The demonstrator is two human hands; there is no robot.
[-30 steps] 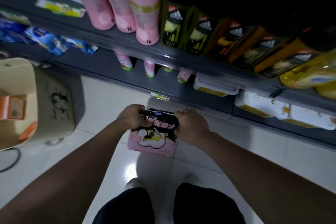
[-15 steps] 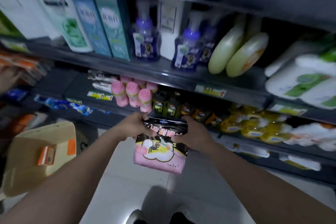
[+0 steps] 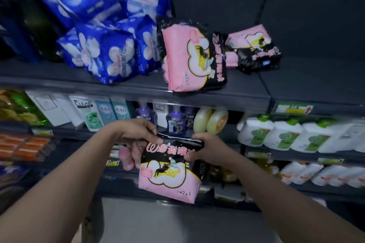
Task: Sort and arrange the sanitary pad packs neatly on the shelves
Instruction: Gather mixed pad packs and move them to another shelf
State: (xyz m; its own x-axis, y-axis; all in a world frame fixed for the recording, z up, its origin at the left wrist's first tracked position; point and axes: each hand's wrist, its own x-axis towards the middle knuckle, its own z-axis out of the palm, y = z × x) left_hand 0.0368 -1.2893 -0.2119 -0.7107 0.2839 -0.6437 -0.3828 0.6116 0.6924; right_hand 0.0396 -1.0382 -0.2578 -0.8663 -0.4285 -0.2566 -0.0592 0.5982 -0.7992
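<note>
I hold a pink and black sanitary pad pack (image 3: pixel 167 173) by its top edge, my left hand (image 3: pixel 138 140) on its left corner and my right hand (image 3: pixel 207 150) on its right corner. It hangs in front of the middle shelves. On the dark top shelf (image 3: pixel 246 92) a matching pink pack (image 3: pixel 189 59) stands on edge near the front. Another pink and black pack (image 3: pixel 254 49) lies tilted further back to the right. Several blue pad packs (image 3: pixel 106 53) are piled to the left of them.
Below the top shelf stand shampoo boxes (image 3: pixel 87 112), purple pump bottles (image 3: pixel 173 120) and white jugs with green labels (image 3: pixel 276 132). Orange packets (image 3: pixel 23 146) fill the left side. White packs (image 3: pixel 316 173) lie on a lower right shelf. The pale floor (image 3: pixel 158 223) is underneath.
The view has swung up from the floor and low shelves to the top shelf. Both hands have lifted the pink pack higher, still gripping its top edge.
</note>
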